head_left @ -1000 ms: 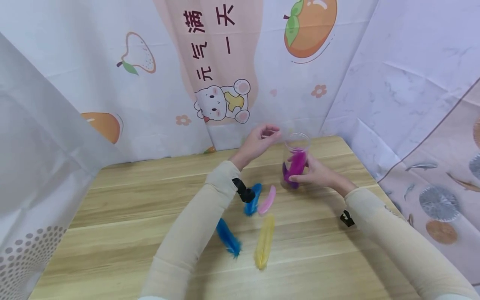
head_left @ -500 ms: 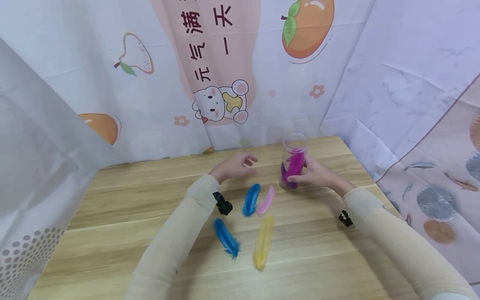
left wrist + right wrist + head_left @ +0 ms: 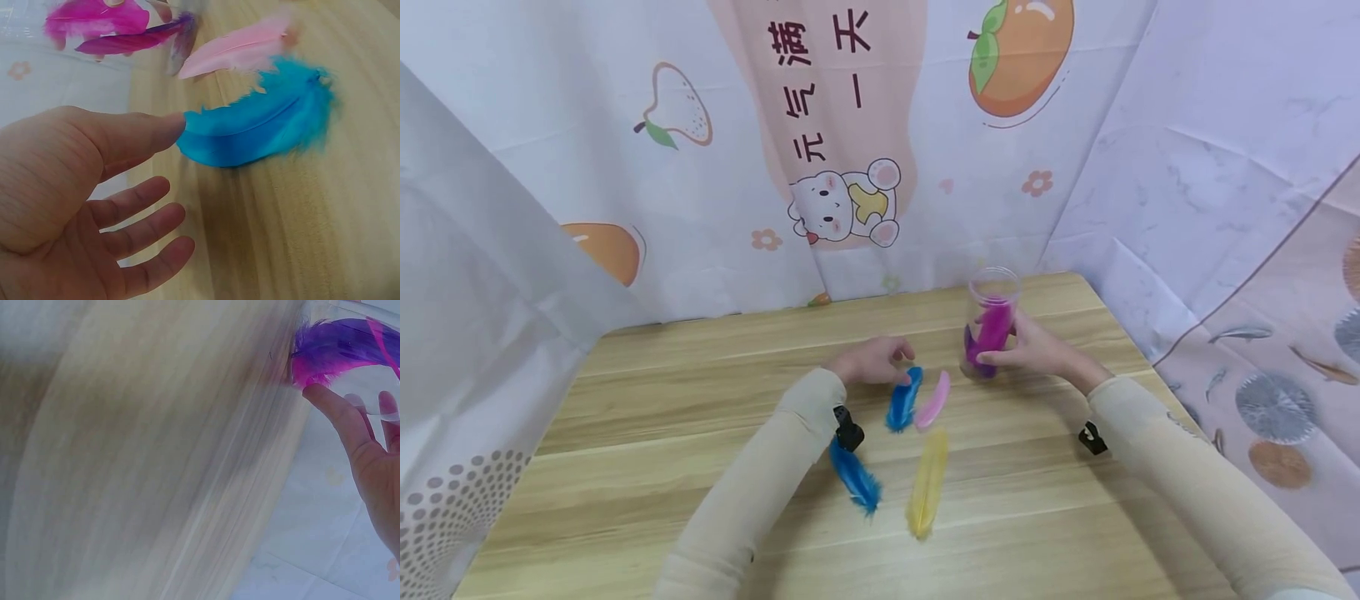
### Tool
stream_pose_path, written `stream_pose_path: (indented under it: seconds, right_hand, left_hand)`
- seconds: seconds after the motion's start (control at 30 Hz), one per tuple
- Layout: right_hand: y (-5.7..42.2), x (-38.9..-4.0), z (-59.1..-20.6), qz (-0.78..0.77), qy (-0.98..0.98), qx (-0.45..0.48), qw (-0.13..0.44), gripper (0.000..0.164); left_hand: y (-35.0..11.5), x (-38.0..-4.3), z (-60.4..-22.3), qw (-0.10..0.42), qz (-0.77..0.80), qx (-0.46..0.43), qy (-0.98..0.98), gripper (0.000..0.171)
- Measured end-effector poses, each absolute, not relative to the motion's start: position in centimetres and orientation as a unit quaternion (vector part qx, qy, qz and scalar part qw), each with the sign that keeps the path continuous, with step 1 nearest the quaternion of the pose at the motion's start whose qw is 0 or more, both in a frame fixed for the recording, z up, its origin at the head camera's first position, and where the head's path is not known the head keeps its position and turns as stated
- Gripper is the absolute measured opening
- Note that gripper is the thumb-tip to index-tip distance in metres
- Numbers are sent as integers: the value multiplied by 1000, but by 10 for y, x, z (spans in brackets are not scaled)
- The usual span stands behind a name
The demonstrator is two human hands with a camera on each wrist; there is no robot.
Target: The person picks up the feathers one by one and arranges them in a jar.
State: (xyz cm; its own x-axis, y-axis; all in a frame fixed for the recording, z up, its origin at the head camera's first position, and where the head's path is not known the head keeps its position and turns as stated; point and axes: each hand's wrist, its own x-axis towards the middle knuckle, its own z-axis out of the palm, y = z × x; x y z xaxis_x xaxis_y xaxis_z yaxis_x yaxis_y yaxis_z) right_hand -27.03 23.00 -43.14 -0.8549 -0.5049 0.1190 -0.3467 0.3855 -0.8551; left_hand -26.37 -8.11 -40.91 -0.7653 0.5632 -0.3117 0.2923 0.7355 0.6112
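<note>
On the table, my left hand (image 3: 876,361) has its thumb at the tip of a blue feather (image 3: 256,128). The index finger is mostly hidden behind the thumb, and the two appear to pinch that tip. The other fingers are spread apart from the feather. My right hand (image 3: 1033,346) grips a tall clear plastic cup (image 3: 994,285), which stands upright at the back right. Inside the cup are magenta and purple feathers (image 3: 996,321). A pink feather (image 3: 934,402) lies just right of the blue one.
A second blue feather (image 3: 857,479) lies partly under my left wrist. To its right is a yellow feather (image 3: 928,483). Printed curtains (image 3: 700,208) close off the back and sides of the wooden table (image 3: 647,433).
My left hand has moved from beside the cup's mouth, leftward and then down to the upper blue feather. My right hand has stayed on the cup.
</note>
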Motion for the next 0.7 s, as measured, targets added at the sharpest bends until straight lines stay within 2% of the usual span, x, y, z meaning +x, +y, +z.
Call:
stream_pose_path:
  seconds: [0.27,0.53,0.7]
  right_hand:
    - [230,-271,-433,-492,828,-257,79,74]
    - [230,-271,-433,-495,826,-257,87,75]
    - [230,-271,-433,-493,828,-254,85,76]
  left_hand:
    - [-77,-264,-418,225,262,241,907,41]
    - [-76,-264,-424,226,262,225,911,49]
    - [-75,-265,-427,222,256,226,913,45]
